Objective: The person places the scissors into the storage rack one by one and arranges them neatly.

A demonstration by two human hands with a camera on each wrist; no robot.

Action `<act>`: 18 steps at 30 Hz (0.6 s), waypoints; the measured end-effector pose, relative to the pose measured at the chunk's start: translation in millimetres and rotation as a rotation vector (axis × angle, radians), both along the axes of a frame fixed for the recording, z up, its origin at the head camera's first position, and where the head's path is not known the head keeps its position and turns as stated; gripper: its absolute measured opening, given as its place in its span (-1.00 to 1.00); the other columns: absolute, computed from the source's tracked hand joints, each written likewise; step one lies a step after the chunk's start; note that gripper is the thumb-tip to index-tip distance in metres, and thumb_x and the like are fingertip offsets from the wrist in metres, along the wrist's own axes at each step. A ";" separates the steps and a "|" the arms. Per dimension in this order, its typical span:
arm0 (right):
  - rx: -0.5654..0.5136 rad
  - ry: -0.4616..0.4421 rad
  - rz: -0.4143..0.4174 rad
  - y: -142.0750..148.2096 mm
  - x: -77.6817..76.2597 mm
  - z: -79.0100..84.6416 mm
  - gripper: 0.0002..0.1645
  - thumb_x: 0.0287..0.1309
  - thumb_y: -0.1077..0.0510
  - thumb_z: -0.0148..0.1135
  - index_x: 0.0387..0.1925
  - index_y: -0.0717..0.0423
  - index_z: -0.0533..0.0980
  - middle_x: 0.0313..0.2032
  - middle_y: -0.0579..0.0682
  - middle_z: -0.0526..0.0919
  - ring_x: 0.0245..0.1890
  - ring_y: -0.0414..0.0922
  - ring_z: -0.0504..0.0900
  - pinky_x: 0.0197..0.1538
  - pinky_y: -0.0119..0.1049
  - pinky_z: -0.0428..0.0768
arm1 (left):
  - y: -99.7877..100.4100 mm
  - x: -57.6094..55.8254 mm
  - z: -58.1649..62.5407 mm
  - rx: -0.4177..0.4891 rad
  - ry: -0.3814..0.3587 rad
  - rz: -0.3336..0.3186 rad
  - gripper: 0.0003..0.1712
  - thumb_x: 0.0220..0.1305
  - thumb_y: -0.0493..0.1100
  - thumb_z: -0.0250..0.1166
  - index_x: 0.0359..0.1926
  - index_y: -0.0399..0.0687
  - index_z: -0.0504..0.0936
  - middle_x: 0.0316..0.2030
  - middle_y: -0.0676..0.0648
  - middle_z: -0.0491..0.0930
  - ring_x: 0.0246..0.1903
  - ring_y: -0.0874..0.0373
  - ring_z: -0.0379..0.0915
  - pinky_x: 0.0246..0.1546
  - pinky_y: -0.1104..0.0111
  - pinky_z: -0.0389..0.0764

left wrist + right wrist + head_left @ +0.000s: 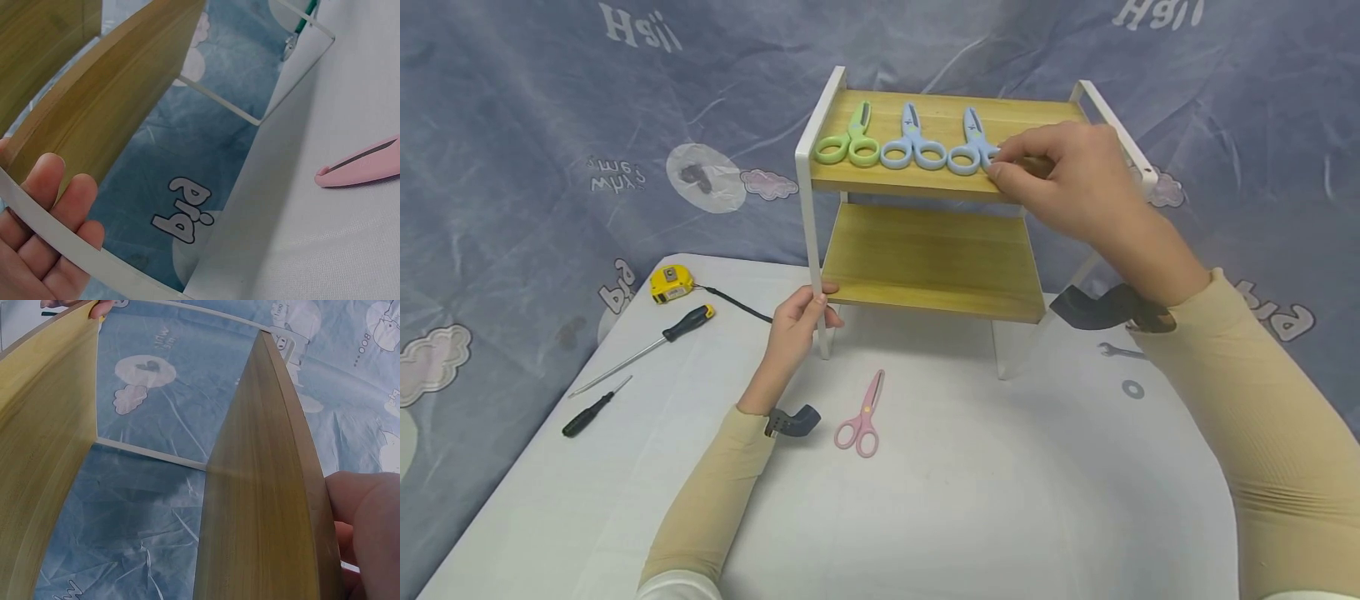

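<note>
A two-tier shelf with wooden boards (925, 250) and a white metal frame stands on the table. On its top board lie green scissors (856, 137), light blue scissors (912, 142) and a second light blue pair (973, 142), in a row with blades pointing back. My right hand (1075, 179) pinches the right handle loop of that second pair, partly covering it; the right wrist view hides the scissors behind the board. With curled fingers, my left hand (797, 321) grips the shelf's front left leg (69, 240) beside the lower board. Pink scissors (867, 417) lie on the table in front.
A yellow tape measure (672, 283), a long screwdriver (647, 350) and a shorter screwdriver (591, 415) lie at the left. To the right, partly beyond my sleeve, are a wrench (1122, 352) and a ring-shaped washer (1132, 389). A printed cloth (587, 100) hangs behind.
</note>
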State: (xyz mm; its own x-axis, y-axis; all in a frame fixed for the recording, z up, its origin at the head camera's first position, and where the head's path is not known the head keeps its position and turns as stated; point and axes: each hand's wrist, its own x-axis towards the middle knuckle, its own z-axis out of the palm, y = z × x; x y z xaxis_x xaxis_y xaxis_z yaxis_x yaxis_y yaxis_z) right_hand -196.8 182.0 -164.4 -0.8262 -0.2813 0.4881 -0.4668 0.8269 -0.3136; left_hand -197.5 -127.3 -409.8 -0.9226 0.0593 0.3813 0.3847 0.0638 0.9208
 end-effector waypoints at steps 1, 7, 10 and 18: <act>-0.002 0.002 0.004 0.1 -0.2 -0.3 -0.71 0.30 0.00 0.25 -0.16 0.04 0.78 -0.19 0.09 0.82 -0.31 -0.20 0.48 -0.22 -0.43 0.31 | 0.0 0.1 0.1 -0.001 0.000 0.001 -0.66 0.58 -0.21 0.00 0.10 -0.35 0.59 -0.48 -0.36 0.63 -0.39 0.36 0.67 -0.07 0.36 0.58; -0.021 0.017 0.024 1.1 -0.2 -2.1 -0.72 0.28 0.01 0.28 -0.17 0.05 0.78 -0.18 0.10 0.82 -0.35 -0.44 0.47 -0.23 -0.50 0.32 | -0.6 -0.2 -0.9 -0.005 0.004 -0.001 -0.65 0.58 -0.21 -0.01 0.10 -0.36 0.59 -0.49 -0.34 0.63 -0.38 0.34 0.66 -0.08 0.36 0.58; -0.048 0.038 0.048 1.4 -0.2 -3.7 -0.73 0.26 0.03 0.30 -0.18 0.08 0.78 -0.20 0.13 0.82 -0.41 -0.57 0.45 -0.25 -0.59 0.34 | -0.6 -0.3 -0.9 -0.007 0.006 0.000 -0.65 0.58 -0.21 -0.01 0.10 -0.35 0.59 -0.50 -0.28 0.64 -0.38 0.34 0.66 -0.09 0.36 0.57; -0.085 0.138 0.087 1.3 1.7 -8.3 -0.76 0.23 0.13 0.32 -0.17 0.18 0.75 -0.32 0.16 0.81 -0.49 -0.72 0.40 -0.29 -0.69 0.36 | 0.7 -0.5 0.4 0.001 0.006 -0.002 -0.66 0.57 -0.22 0.01 0.10 -0.36 0.59 -0.49 -0.32 0.64 -0.39 0.35 0.66 -0.11 0.36 0.58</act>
